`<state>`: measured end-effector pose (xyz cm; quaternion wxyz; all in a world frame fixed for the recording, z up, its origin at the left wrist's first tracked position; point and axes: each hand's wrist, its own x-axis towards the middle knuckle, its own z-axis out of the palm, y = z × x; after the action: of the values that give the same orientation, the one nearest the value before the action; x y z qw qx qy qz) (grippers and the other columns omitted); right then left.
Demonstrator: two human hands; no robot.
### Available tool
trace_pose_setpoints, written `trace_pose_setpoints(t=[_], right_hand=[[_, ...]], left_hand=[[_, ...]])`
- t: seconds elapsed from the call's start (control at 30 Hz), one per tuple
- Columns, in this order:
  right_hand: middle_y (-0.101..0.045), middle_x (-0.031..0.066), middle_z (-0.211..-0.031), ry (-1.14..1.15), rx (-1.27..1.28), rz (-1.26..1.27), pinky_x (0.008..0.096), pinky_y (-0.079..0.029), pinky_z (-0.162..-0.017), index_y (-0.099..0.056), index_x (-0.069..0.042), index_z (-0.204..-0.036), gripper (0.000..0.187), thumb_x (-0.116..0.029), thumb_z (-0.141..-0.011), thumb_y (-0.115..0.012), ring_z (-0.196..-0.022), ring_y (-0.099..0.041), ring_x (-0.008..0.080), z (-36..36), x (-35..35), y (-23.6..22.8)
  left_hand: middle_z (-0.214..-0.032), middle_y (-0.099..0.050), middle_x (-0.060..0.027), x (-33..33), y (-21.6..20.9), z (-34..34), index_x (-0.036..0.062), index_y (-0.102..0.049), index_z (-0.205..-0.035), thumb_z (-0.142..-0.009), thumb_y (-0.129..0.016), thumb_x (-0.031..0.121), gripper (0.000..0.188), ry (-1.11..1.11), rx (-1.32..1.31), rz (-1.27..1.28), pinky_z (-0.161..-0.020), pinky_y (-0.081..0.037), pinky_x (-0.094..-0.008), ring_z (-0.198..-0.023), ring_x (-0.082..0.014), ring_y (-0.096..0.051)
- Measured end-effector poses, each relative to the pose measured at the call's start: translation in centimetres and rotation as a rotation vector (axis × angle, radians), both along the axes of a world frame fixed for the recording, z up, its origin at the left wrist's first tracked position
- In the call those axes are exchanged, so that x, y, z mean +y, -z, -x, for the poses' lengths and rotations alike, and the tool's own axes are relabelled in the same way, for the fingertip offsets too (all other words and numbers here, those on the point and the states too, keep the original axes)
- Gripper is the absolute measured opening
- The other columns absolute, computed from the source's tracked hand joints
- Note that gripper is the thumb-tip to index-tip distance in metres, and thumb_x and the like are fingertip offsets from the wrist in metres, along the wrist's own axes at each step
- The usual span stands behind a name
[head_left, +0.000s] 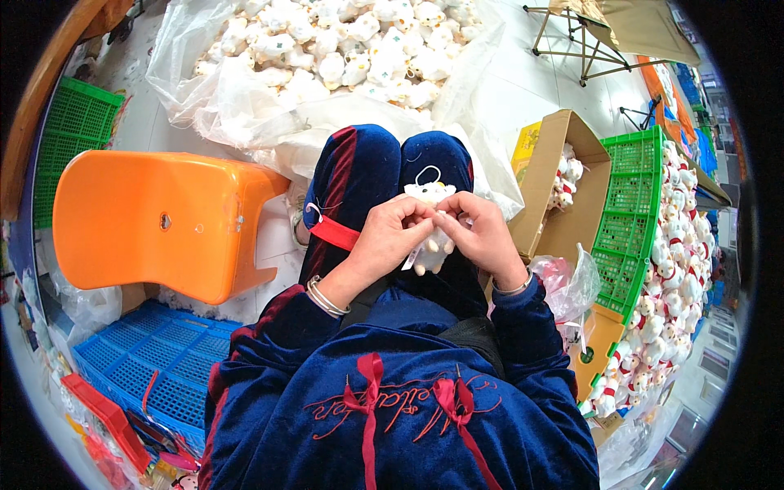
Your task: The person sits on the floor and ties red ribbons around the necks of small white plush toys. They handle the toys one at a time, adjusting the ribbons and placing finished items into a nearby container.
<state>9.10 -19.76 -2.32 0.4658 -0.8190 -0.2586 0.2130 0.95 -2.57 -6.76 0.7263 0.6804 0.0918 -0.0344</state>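
A small white plush toy [434,251] lies over my lap, its head pointing away from me. A thin white loop stands up from the head, and a pale tag sticks out beside the body. My left hand [390,238] pinches at the toy's neck, thumb and forefinger pressed together. From the other side, my right hand [482,234] closes on the same spot, fingertips meeting the left ones. Whether something thin is pinched between them is hidden. A red ribbon [333,233] rests across my left thigh, with a white hook-like end piece beside it.
Ahead, a clear plastic sheet [204,106] holds a heap of white plush toys [343,49]. An orange stool [155,220] and a blue crate [163,351] stand left. At right are a cardboard box [543,159], a green crate [633,212] and many red-collared plush toys [674,278].
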Motion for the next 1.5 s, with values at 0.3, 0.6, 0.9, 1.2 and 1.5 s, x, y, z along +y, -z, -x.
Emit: trace_pose_setpoints(t=[0.3,0.6,0.9,1.2,1.5], right_hand=[[-0.067,0.0046,-0.078,0.058,0.132,-0.052,0.0258,-0.049,-0.065,-0.067,0.002,-0.096,0.015,-0.012,-0.098,-0.064,-0.071,-0.059,0.009,-0.4,-0.8,0.9],[-0.064,-0.0018,-0.081,0.124,0.228,-0.187,0.0233,-0.047,-0.066,-0.067,0.001,-0.097,0.015,-0.013,-0.1,-0.064,-0.074,-0.057,0.0063,0.2,-1.1,1.6],[-0.067,0.0035,-0.084,0.207,0.273,0.082,0.0245,-0.048,-0.068,-0.066,0.002,-0.098,0.023,-0.018,-0.103,-0.055,-0.073,-0.058,0.0088,-2.4,-2.4,0.1],[-0.063,0.0016,-0.072,-0.061,0.302,0.266,0.0274,-0.046,-0.065,-0.068,0.003,-0.089,0.025,-0.02,-0.097,-0.063,-0.071,-0.055,0.0081,-3.7,-3.4,-0.3],[-0.064,-0.0004,-0.075,-0.105,0.325,0.052,0.0242,-0.045,-0.069,-0.069,0.002,-0.086,0.021,-0.017,-0.095,-0.067,-0.074,-0.055,0.0065,-3.1,-1.4,-2.7]], left_hand=[[-0.095,-0.066,-0.002,-1.2,0.3,0.0,0.0018,-0.075,-0.107,-0.093,-0.072,0.011,0.016,-0.091,-0.064,0.073,-0.075,-0.048,-0.0222,-0.083,-0.0069,-0.059],[-0.096,-0.064,-0.0018,-1.6,1.3,-0.6,0.003,-0.077,-0.107,-0.093,-0.073,0.011,0.017,-0.08,-0.103,0.106,-0.079,-0.047,-0.0227,-0.086,-0.0076,-0.058],[-0.099,-0.062,-0.0001,-2.3,2.4,-0.7,-0.0004,-0.075,-0.102,-0.092,-0.073,0.01,0.014,-0.098,-0.073,0.208,-0.075,-0.046,-0.02,-0.08,-0.0042,-0.055],[-0.095,-0.061,0.0013,-2.5,1.9,-0.8,-0.0001,-0.075,-0.101,-0.092,-0.073,0.009,0.013,-0.104,-0.079,0.159,-0.071,-0.045,-0.0188,-0.075,-0.0024,-0.052],[-0.089,-0.059,-0.0001,-2.6,1.7,-0.9,-0.0001,-0.072,-0.094,-0.091,-0.072,0.007,0.008,-0.123,-0.109,0.074,-0.065,-0.045,-0.0205,-0.07,-0.0035,-0.052]])
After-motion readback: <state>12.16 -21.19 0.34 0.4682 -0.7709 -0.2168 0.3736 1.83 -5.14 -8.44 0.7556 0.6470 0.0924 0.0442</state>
